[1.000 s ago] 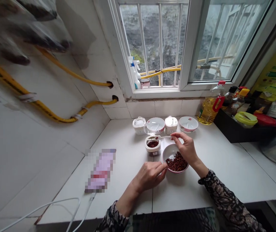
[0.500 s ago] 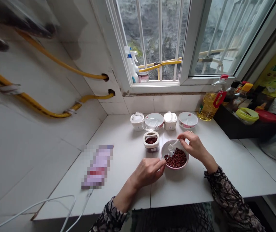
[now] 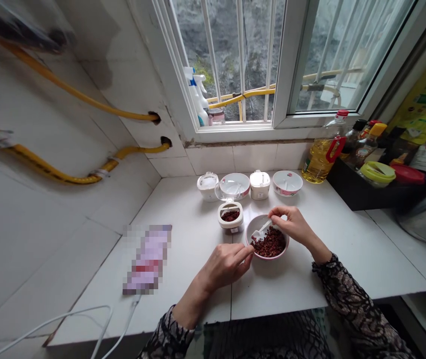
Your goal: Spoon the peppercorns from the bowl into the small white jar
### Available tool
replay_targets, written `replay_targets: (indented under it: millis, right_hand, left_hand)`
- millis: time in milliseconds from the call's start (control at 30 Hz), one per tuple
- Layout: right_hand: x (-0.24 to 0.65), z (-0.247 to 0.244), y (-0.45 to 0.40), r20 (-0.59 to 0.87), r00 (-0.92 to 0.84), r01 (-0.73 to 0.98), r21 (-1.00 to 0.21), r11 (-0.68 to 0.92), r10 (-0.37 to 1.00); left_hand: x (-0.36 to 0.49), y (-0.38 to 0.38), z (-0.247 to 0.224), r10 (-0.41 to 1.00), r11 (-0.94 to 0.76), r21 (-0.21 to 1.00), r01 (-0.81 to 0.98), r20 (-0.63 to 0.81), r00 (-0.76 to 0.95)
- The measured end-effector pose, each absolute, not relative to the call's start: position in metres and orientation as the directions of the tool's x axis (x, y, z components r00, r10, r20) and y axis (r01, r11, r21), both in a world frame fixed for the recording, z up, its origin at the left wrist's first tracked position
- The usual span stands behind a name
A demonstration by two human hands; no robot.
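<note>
The right hand (image 3: 291,224) is nearly closed, its thumb and fingertips pinching the handle of a small white spoon (image 3: 261,233). The spoon slants down to the left into the near bowl (image 3: 250,230), its head at the dark red granules (image 3: 270,243) heaped in the bottom. The left hand (image 3: 229,263) is partly curled, palm down, with its fingertips at the left side of the near bowl's rim; whether the thumb grips the wall from the other side, I cannot tell.

The near bowl stands upright on the white table (image 3: 272,294), between the two hands. Just beyond the left hand, to the left of the bowl, is an open jar (image 3: 230,225) with similar dark red granules inside, its clear lid raised at the back. Behind these, along the wall, stand a left jar (image 3: 208,189), a middle bowl (image 3: 235,194), a white-lidded jar (image 3: 259,189) and a right bowl (image 3: 288,190). An oil bottle (image 3: 316,162) with a red handle stands farther right, beside a black box (image 3: 358,192) of bottles and containers.
</note>
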State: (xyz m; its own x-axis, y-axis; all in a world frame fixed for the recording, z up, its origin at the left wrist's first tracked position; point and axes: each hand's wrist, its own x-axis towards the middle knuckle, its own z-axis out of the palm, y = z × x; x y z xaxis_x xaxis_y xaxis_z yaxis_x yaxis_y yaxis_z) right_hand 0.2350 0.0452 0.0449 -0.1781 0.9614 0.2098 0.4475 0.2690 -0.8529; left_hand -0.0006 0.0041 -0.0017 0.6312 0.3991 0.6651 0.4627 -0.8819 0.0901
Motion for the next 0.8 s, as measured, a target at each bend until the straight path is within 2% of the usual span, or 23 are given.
replay_targets:
  millis: [167,533,700,800]
  right_hand:
    - [0.237,0.047,0.047,0.121,-0.124,0.335,-0.929,0.156,0.985]
    - [0.238,0.040,0.052,0.137,-0.053,0.341,-0.929,0.147,0.989]
    - [0.234,0.039,0.056,0.133,-0.015,0.221,-0.966,0.133,0.991]
    - [0.226,0.041,0.058,0.199,0.018,0.171,-0.966,0.193,0.980]
  left_hand:
    - [0.000,0.004,-0.001,0.398,-0.881,0.087,0.464,0.666,0.631]
    - [0.001,0.004,0.000,0.401,-0.881,0.089,0.464,0.660,0.635]
    - [0.002,0.004,0.002,0.394,-0.875,0.067,0.479,0.673,0.626]
    - [0.002,0.004,0.001,0.389,-0.874,0.057,0.483,0.677,0.625]
